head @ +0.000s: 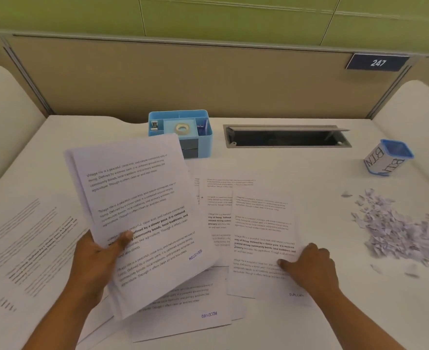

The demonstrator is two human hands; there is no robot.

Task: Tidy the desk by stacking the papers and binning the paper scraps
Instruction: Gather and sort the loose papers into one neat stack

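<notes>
My left hand (100,256) grips a bundle of printed papers (137,198) by its left edge and holds it tilted above the desk. My right hand (309,269) presses flat on the right edge of a sheet stamped DUPLICATE (261,223), thumb on top. More printed sheets (183,317) lie overlapped under the bundle, and a loose sheet (26,238) lies at the left. A heap of torn paper scraps (395,228) sits at the right. A small blue-rimmed bin (387,157) labelled BIN stands behind the scraps.
A blue desk organiser (203,140) with tape and clips stands at the back centre. An open cable slot (286,136) is set into the white desk (334,311) beside it. A beige partition (183,79) closes off the back.
</notes>
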